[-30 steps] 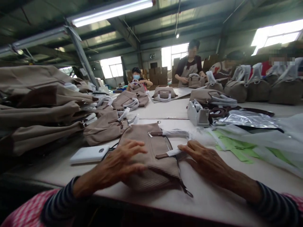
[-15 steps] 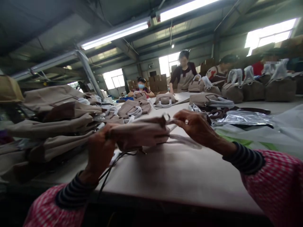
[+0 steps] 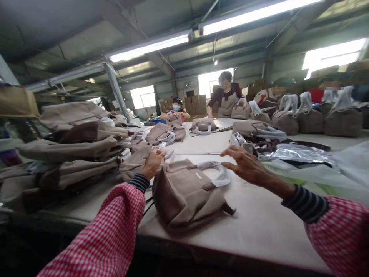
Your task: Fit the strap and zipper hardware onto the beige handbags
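A taupe handbag point(image 3: 190, 192) with dark brown sides lies on the pale table in front of me, its wrapped white handle point(image 3: 220, 173) toward the right. My left hand point(image 3: 154, 161) is beyond the bag's upper left corner, over another taupe bag point(image 3: 134, 163); its fingers are pinched together, and what they hold is too small to make out. Just right of the wrapped handle, my right hand point(image 3: 243, 163) hovers with thumb and fingers apart, holding nothing.
Taupe bags point(image 3: 77, 150) are piled at the left. Brown straps and clear plastic point(image 3: 300, 152) lie at the right, near white-green sheeting point(image 3: 317, 175). Wrapped-handle bags point(image 3: 343, 119) stand at the back right. Several people work across the table, one in an apron point(image 3: 226, 102).
The bag that was between my hands now lies on the table. My left hand has moved up and right, away from it; my right hand has let go and opened.
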`<state>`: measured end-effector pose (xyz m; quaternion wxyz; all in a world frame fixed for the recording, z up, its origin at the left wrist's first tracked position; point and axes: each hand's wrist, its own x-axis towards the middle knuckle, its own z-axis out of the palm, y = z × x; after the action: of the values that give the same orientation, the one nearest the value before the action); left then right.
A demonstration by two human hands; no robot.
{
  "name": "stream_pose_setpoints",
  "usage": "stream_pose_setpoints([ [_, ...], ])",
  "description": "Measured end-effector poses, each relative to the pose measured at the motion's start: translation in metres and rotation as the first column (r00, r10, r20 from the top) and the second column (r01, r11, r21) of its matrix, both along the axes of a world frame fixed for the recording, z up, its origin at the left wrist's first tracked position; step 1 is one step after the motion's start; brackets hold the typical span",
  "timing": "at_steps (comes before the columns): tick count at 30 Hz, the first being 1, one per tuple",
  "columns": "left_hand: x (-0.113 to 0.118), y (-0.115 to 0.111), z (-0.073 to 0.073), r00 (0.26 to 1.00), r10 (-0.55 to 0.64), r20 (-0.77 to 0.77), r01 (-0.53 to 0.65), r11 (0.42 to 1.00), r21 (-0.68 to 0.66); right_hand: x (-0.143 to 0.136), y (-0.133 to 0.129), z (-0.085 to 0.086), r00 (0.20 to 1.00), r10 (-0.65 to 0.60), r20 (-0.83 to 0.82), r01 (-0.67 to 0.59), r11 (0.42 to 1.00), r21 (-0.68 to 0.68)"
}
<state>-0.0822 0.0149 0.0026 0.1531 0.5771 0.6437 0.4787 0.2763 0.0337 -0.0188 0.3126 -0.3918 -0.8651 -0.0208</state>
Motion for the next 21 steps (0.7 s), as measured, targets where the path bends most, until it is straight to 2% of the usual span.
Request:
stream_pose_setpoints([
  [2,0.003,-0.001,-0.011,0.989,-0.068,-0.129,0.063,0.997,-0.040,0.007,0.011,-0.034,1.000,0.011,0.008,-0.009,0.981,-0.192],
  [4,0.013,-0.005,-0.016,0.943,-0.227,-0.243,0.204,0.972,-0.116,0.009,0.020,-0.058,0.998,0.047,-0.037,-0.058,0.924,-0.379],
  [7,0.041,-0.018,-0.024,0.801,-0.485,-0.352,0.412,0.872,-0.265,0.003,0.030,-0.072,0.990,0.078,-0.122,-0.131,0.836,-0.533],
  [9,0.063,-0.027,-0.031,0.694,-0.596,-0.405,0.498,0.803,-0.328,-0.003,0.036,-0.073,0.989,0.074,-0.129,-0.132,0.833,-0.538],
  [11,0.081,-0.036,-0.038,0.591,-0.658,-0.466,0.550,0.752,-0.364,-0.005,0.038,-0.071,0.989,0.107,-0.106,-0.146,0.858,-0.493],
  [14,0.093,-0.046,-0.044,0.506,-0.674,-0.539,0.563,0.731,-0.385,0.000,0.035,-0.071,0.969,0.227,-0.096,-0.246,0.865,-0.438],
  [16,0.091,-0.052,-0.046,0.509,-0.655,-0.558,0.548,0.747,-0.377,0.006,0.029,-0.072,0.964,0.250,-0.088,-0.262,0.859,-0.440],
  [18,0.087,-0.056,-0.047,0.561,-0.630,-0.538,0.544,0.770,-0.334,0.008,0.022,-0.070,0.979,0.200,-0.033,-0.198,0.904,-0.380],
  [21,0.085,-0.059,-0.048,0.715,-0.607,-0.347,0.556,0.794,-0.245,-0.003,0.011,-0.054,0.994,0.106,0.035,-0.103,0.990,-0.096],
])
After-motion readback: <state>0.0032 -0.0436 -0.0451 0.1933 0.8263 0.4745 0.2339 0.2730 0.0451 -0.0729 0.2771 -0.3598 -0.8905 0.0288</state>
